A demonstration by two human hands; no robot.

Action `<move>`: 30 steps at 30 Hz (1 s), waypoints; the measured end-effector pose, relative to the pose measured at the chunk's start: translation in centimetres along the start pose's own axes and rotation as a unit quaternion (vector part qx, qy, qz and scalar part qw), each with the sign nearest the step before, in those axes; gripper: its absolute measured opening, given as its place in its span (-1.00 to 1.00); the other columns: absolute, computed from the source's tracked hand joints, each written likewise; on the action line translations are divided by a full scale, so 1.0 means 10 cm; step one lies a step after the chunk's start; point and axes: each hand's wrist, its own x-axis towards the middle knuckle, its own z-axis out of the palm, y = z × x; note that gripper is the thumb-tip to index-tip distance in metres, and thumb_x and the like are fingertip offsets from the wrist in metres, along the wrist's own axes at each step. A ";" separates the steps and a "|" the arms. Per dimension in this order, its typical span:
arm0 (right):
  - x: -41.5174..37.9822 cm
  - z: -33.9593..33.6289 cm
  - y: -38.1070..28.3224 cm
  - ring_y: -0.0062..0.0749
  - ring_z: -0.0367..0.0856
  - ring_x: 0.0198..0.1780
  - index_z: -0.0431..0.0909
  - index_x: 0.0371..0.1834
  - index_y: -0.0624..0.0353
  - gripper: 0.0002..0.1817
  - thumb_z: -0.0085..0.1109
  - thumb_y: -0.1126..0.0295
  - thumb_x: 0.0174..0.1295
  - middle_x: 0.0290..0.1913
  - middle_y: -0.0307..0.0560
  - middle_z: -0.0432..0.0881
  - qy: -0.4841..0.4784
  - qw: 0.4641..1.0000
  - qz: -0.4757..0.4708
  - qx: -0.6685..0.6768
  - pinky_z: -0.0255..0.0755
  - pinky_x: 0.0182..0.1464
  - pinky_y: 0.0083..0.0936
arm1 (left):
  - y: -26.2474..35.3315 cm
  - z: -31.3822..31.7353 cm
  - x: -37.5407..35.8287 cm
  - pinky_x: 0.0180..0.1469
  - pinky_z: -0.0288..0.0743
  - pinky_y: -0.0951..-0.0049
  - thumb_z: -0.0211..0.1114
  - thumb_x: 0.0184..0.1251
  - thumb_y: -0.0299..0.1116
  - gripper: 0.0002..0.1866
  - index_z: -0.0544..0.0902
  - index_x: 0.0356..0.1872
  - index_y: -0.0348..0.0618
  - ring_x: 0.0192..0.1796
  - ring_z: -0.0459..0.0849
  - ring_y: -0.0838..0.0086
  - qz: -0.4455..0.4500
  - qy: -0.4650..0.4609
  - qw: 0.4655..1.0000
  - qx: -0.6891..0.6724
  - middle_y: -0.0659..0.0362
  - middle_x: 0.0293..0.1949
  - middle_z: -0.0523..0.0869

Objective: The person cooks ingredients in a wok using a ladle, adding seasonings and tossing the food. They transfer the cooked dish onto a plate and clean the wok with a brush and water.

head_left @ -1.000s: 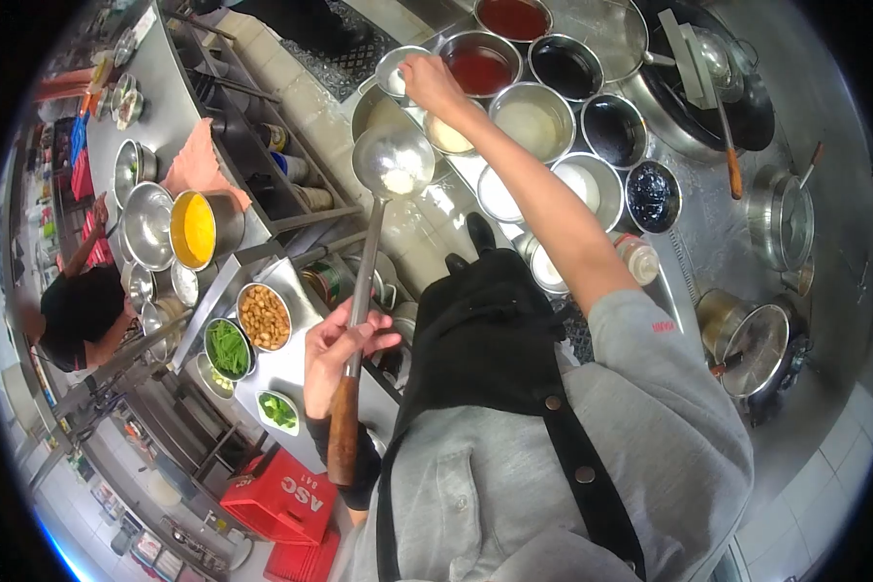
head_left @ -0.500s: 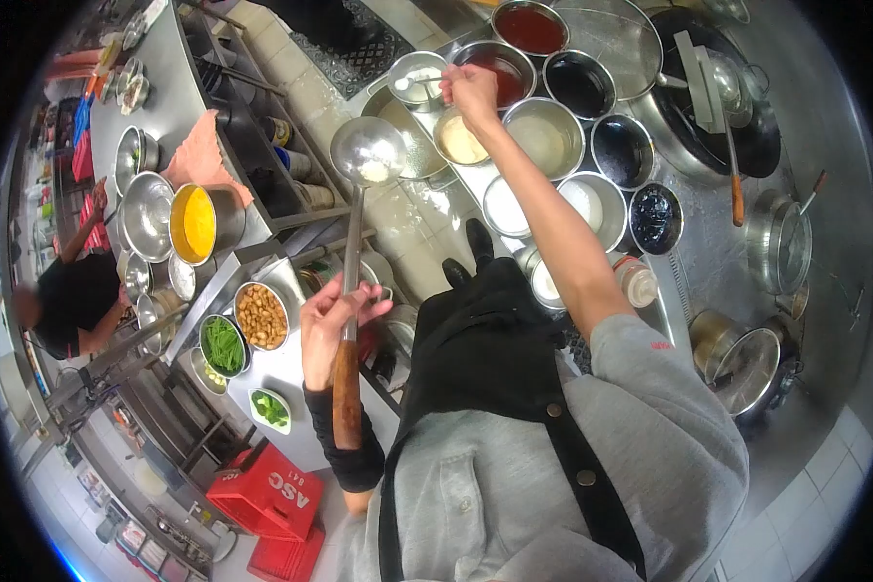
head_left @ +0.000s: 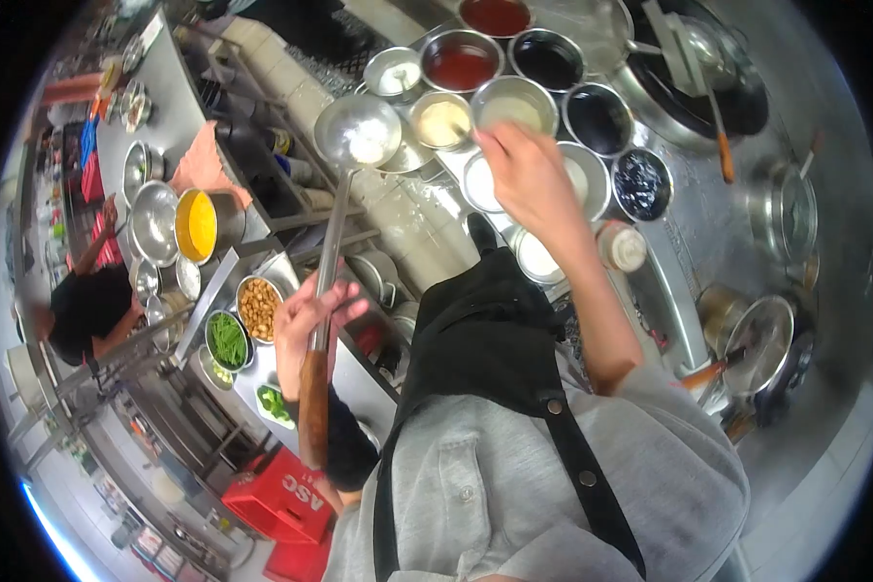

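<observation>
**A:** Where's the ladle and who's got it?

**B:** The left hand (head_left: 306, 315) is clenched round the ladle (head_left: 335, 233) where the steel shaft meets the wooden handle. The handle runs down past the wrist; the bowl of the ladle sits far up, away from the hand, just beside the seasoning pots, with a little white stuff in it.

**A:** And the right hand?

**B:** The right hand (head_left: 529, 175) is blurred, hovering over the pots. I cannot tell whether it grips anything or is loose.

**A:** What's in the pots?

**B:** A small bowl with a spoon (head_left: 395, 72), a cream paste pot (head_left: 440, 120), a pale liquid pot (head_left: 509, 105), a red sauce pot (head_left: 462, 60), and two dark sauce pots (head_left: 550, 58) behind. A pot of dark glossy bits (head_left: 642, 182) sits to the right, with a small bottle (head_left: 621, 246) nearer the body. White-filled pots lie under the right forearm.

**A:** On the left side?

**B:** A yellow liquid pot (head_left: 196, 225), a bowl of fried nuts (head_left: 258, 307), a bowl of green beans (head_left: 226, 339), all close together on the steel counter (head_left: 170, 92).

**A:** Room to move?

**B:** Pots stand rim to rim. The tiled aisle (head_left: 412, 223) between counter and pot row is open under the ladle shaft. A wok (head_left: 694, 92) lies beyond, and another person (head_left: 82, 310) stands far left.
</observation>
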 end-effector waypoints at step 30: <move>-6.49 -4.16 0.96 -0.58 0.39 -0.68 0.43 0.06 0.35 -0.71 0.17 0.52 0.33 -0.57 -0.24 0.45 0.572 0.703 0.319 0.277 0.33 -0.66 -0.53 | -1.78 4.04 -4.08 0.17 0.46 0.45 0.15 0.56 -0.46 -0.72 0.50 0.21 -0.27 0.09 0.53 0.38 0.416 -0.661 0.607 0.149 -0.04 0.18 0.52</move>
